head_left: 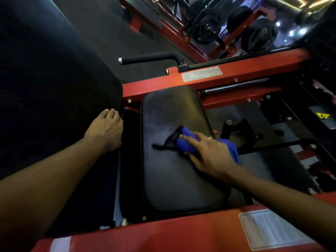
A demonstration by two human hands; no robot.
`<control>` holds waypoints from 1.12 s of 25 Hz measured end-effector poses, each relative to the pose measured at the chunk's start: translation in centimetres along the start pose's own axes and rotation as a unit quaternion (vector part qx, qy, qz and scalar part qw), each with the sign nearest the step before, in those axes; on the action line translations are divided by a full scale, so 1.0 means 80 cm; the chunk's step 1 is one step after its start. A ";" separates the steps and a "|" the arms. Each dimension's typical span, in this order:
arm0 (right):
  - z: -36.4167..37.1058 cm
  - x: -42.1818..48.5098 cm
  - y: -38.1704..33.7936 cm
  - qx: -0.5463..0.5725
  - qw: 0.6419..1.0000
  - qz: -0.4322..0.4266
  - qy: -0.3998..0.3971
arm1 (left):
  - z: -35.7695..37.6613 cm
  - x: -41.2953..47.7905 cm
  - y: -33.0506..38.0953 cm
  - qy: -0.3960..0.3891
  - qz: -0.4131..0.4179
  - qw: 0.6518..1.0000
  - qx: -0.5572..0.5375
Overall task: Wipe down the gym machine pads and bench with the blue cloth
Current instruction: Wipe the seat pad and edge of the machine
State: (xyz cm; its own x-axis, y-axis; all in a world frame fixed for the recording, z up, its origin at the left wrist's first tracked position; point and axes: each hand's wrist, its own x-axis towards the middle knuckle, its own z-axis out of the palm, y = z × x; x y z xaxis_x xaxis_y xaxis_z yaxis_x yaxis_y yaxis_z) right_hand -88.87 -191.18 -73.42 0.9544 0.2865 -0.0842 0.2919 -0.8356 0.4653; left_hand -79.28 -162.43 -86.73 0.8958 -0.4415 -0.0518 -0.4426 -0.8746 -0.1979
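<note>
The right hand [209, 153] presses the bunched blue cloth [187, 142] with a flat, wide grip onto the middle of the black oblong vinyl seat pad [172, 179]; the left hand [105, 130], grip loose and empty, braces on the large black back pad [54, 88]. Steady overlapping strokes out to its rim should serve best

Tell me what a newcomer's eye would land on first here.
The blue cloth, pressed by the right hand onto the black seat pad at centre, stands out most. The bright red frame runs above and below that pad. At left, the left hand rests against a big dark pad, and weight plates show at top right.
</note>
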 end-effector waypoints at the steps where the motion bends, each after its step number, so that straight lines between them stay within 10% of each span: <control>1: 0.000 -0.029 -0.012 -0.010 1.000 -0.029 0.004 | 0.001 -0.005 0.008 -0.014 -0.009 1.000 0.002; 6: 0.005 -0.064 -0.006 -0.017 0.995 -0.095 0.024 | 0.002 -0.018 0.015 -0.025 0.000 1.000 0.013; 14: 0.007 0.112 0.053 0.003 0.993 0.112 0.025 | 0.001 -0.015 0.018 -0.013 0.006 1.000 0.022; 23: 0.020 -0.098 -0.069 -0.021 0.986 -0.163 -0.014 | 0.004 -0.011 0.018 -0.012 -0.005 1.000 0.018; 28: 0.029 -0.033 -0.063 -0.012 0.975 -0.224 0.002 | 0.005 -0.012 0.019 -0.019 -0.007 1.000 0.015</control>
State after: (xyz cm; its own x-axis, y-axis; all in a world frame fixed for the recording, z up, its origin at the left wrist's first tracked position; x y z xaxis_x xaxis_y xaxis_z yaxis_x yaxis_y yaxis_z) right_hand -92.71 -188.78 -77.57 0.7314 0.6214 -0.2810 0.6774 -0.6148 0.4039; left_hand -80.76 -163.26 -87.35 0.9029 -0.4213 -0.0850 -0.4292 -0.8742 -0.2271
